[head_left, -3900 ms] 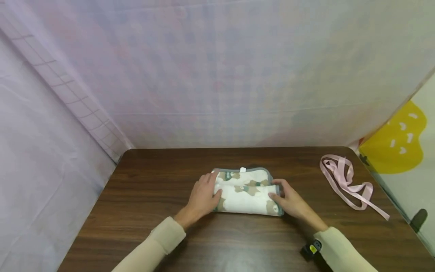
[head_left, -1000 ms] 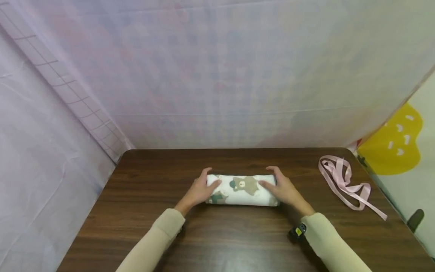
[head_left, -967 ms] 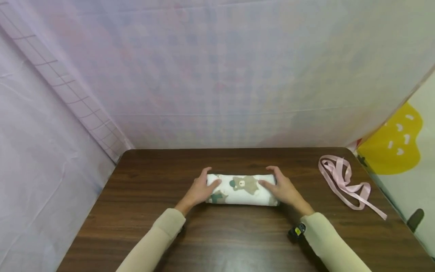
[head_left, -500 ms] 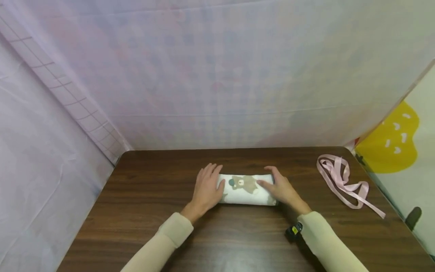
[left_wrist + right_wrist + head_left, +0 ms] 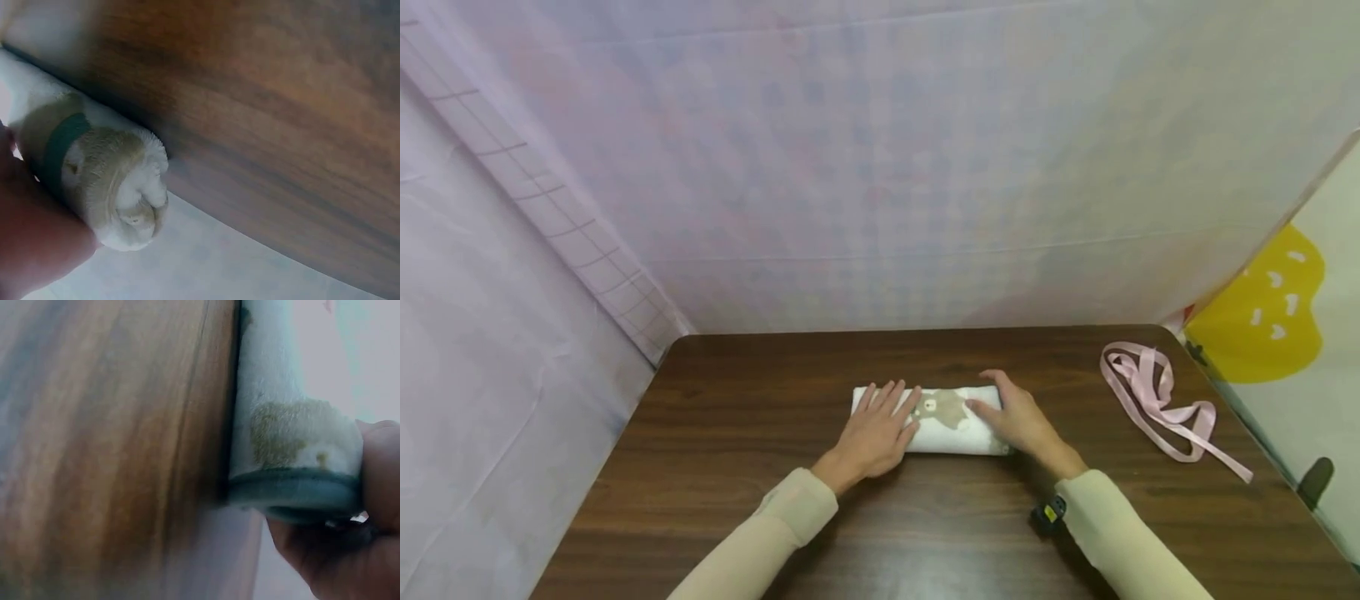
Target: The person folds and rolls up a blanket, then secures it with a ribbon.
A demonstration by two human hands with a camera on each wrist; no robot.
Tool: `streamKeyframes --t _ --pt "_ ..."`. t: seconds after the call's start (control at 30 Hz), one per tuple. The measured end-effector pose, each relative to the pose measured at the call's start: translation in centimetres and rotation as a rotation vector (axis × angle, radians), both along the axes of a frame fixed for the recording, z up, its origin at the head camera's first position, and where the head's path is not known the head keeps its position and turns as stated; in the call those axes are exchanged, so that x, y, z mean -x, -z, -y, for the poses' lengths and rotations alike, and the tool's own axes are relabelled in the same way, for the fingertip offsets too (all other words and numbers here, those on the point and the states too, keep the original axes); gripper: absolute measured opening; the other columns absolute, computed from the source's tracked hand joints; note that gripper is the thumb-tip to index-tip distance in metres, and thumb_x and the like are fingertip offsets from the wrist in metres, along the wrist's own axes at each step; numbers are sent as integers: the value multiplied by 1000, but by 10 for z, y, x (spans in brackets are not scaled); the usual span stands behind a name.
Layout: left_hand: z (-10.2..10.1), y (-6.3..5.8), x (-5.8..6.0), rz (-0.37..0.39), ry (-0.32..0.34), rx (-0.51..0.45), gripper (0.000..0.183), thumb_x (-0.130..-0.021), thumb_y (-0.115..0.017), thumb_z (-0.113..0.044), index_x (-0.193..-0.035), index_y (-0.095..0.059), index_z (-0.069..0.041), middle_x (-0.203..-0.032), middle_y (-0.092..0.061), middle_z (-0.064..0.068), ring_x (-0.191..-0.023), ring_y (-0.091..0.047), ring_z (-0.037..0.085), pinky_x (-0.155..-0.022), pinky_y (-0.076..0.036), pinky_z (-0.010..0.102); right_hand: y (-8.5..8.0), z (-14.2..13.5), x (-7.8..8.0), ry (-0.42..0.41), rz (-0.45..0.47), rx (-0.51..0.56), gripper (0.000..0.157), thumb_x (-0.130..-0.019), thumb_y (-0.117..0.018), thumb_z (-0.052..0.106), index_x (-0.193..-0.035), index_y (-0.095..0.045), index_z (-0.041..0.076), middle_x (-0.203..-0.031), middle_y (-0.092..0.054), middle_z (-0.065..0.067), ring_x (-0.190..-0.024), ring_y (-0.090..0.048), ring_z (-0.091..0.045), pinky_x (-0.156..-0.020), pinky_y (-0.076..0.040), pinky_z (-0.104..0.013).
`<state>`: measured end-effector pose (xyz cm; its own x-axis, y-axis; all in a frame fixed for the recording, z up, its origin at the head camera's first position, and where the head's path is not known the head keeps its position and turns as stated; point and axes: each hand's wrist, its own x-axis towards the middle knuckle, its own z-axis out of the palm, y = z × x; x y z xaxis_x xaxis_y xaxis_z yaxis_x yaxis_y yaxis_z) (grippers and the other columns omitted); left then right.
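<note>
A rolled towel (image 5: 955,435), white with a bear print (image 5: 942,408), lies crosswise on the brown wood-grain table (image 5: 737,400), in front of the person. About four seconds ago a flat flap with a white tag stretched behind the roll; now the cloth forms one compact cylinder. From the left wrist its end shows bunched inner folds; from the right wrist the other end carries a grey-green edging (image 5: 300,490).

The left hand (image 5: 874,429) differs most: a second ago it held the roll's left end, thumb on top, and now it rests across the top of the left part, fingers straight and slightly spread. The right hand (image 5: 1021,423) stays curled round the right end, thumb on top and fingers at the far side, though the right-wrist view is blurred and the fingertips seem hidden.

Well to the right, a loosely looped pink ribbon (image 5: 1150,400) lies where it was. A small black device (image 5: 1047,517) sits at the right sleeve's cuff (image 5: 1078,492). Behind the table hangs a pale sheet (image 5: 880,183).
</note>
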<state>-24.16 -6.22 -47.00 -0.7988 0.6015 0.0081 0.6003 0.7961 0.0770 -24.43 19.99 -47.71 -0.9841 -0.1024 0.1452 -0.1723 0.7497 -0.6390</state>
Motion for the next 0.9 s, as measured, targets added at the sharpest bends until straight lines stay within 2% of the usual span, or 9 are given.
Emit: streamKeyframes --t 0.13,0.2,0.3,0.4,0.47,0.6,0.77,0.9 --pt "-1 2 2 11 4 44 57 -108 -14 -43 -161 -12 -20 -164 -19 12 -151 -17 27 -123 -6 46 -5 8 -3 -26 -187 -193 51 -91 -71 22 -130 -52 -3 -120 -59 -30 -106 -59 -48 -86 -48 -61" --pt "-1 3 3 10 2 52 57 -108 -14 -42 -161 -12 -20 -164 -19 11 -151 -18 27 -123 -7 46 -9 13 -6 -56 -289 -292 48 -90 -72 22 -127 -55 -2 -118 -58 -27 -108 -57 -47 -88 -46 -62" --pt "-2 4 5 11 -1 67 57 -108 -14 -42 -160 -13 -20 -164 -21 11 -151 -20 27 -123 -8 47 -16 23 -14 -170 -374 -384 50 -88 -74 27 -128 -58 1 -126 -58 -25 -122 -51 -46 -100 -39 -65" --pt "-3 4 6 16 -4 78 57 -108 -14 -42 -160 -14 -20 -164 -22 11 -150 -22 27 -123 -9 47 -21 30 -20 -305 -309 -435 64 -88 -74 35 -138 -52 3 -139 -52 -26 -134 -41 -48 -111 -27 -66" --pt "-3 3 6 27 -2 78 57 -108 -14 -43 -160 -13 -20 -164 -22 11 -150 -21 27 -123 -8 47 -21 31 -23 -351 -230 -480 74 -87 -75 38 -145 -45 3 -146 -46 -27 -137 -37 -49 -113 -22 -66" --pt "-3 1 7 41 10 63 58 -108 -15 -43 -160 -13 -19 -164 -22 11 -151 -20 27 -123 -7 47 -16 29 -24 -361 -135 -552 87 -83 -78 37 -151 -36 4 -149 -41 -27 -138 -37 -48 -115 -20 -64" --pt "0 1 6 57 36 42 65 -106 -19 -52 -160 -12 -17 -164 -19 14 -151 -18 28 -123 -7 47 -10 26 -21 -389 -119 -565 95 -75 -83 27 -152 -33 4 -149 -42 -26 -135 -40 -47 -113 -23 -64" --pt "3 0 8 82 71 35 80 -100 -33 -63 -161 -9 -18 -164 -17 16 -151 -17 29 -123 -6 47 -8 25 -18 -401 -122 -561 98 -70 -86 21 -151 -34 4 -146 -46 -26 -134 -43 -45 -111 -26 -66"
